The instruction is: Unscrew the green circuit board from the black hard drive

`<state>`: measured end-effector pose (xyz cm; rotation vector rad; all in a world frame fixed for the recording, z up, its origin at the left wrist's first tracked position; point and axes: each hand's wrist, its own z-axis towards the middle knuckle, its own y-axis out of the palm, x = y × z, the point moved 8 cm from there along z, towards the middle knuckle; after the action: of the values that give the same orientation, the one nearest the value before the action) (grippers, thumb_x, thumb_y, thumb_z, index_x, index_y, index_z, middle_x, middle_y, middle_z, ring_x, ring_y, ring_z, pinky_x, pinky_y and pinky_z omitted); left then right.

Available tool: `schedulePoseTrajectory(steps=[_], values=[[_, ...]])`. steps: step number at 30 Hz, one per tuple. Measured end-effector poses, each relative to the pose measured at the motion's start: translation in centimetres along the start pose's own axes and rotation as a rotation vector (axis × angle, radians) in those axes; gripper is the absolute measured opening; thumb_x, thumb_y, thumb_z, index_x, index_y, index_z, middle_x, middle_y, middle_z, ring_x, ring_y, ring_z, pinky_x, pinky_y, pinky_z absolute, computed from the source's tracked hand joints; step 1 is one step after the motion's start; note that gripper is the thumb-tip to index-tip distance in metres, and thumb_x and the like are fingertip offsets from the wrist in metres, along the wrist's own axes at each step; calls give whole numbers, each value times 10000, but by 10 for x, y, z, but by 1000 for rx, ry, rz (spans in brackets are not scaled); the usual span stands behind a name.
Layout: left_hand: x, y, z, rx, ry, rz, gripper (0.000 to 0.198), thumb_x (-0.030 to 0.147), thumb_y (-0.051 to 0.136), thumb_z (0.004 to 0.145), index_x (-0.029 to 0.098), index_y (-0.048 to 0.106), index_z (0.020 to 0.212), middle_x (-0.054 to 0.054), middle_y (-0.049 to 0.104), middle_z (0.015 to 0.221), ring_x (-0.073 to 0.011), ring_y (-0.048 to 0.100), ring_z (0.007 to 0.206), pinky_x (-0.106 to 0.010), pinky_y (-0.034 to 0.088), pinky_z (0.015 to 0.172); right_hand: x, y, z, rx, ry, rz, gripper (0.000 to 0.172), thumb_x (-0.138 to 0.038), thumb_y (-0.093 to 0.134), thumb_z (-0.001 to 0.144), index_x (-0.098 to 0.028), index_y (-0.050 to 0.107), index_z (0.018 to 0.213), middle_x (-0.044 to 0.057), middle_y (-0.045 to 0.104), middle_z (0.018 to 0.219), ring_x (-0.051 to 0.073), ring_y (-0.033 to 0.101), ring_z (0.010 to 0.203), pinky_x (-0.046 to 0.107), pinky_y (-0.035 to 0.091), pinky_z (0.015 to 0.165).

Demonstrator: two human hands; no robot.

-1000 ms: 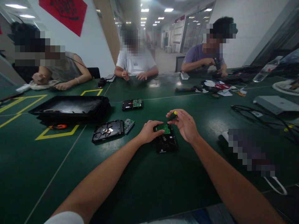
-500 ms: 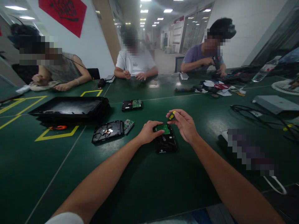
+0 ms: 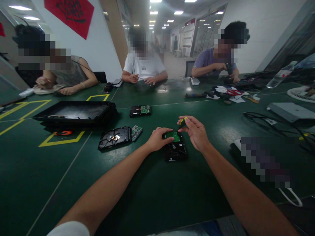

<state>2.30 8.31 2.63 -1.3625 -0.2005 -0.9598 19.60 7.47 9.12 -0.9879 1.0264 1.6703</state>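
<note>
A black hard drive (image 3: pixel 175 150) with a green circuit board (image 3: pixel 172 135) on its far end lies on the green table (image 3: pixel 152 190) in front of me. My left hand (image 3: pixel 157 139) grips the drive's far left corner, thumb on the board's edge. My right hand (image 3: pixel 195 132) hovers over the far right corner, its fingertips pinched round a small screwdriver with a yellow and black handle (image 3: pixel 182 122) that stands nearly upright over the board.
An opened drive (image 3: pixel 115 137) with a loose board (image 3: pixel 136 131) lies to the left, another drive (image 3: pixel 140 110) farther back, a black tray (image 3: pixel 76 113) at far left. Cables (image 3: pixel 273 123), a grey box (image 3: pixel 290 110) and scissors (image 3: pixel 233 92) lie right. Three people sit across the table.
My right hand has turned the screwdriver's handle between its fingers and sunk slightly toward the drive. My left hand has kept its hold on the drive.
</note>
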Motion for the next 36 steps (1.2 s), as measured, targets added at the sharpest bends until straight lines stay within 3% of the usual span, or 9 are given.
schedulePoseTrajectory(steps=[11,19,25,36], values=[[2,-1,0,5,3,2,496,466,751,926,274,679,1377,-57,738,1338,-304,622,1237,-485,476,1094,0,-2,0,23,-12,-35,240,-500,691,971,-283,739,1062,35,722,1016,187,673,953,296,574,710],[4,-2,0,-1,0,-12,494,457,749,927,270,678,1379,-59,741,1332,-302,631,1219,-482,482,1082,-3,-2,-1,4,-86,-139,253,-488,638,1008,-287,752,1110,31,725,1019,203,665,1011,393,518,998],[2,-2,0,13,8,-9,500,467,749,927,273,677,1382,-57,740,1335,-304,624,1222,-487,478,1083,0,0,0,1,-49,25,222,-496,671,977,-282,715,1018,39,733,1031,223,694,1032,427,535,1005],[2,-2,0,3,1,-12,493,468,748,923,285,679,1376,-55,739,1334,-307,625,1214,-487,480,1079,0,-1,1,27,-28,30,340,-550,560,1013,-313,743,1174,36,687,993,221,668,980,430,535,1021]])
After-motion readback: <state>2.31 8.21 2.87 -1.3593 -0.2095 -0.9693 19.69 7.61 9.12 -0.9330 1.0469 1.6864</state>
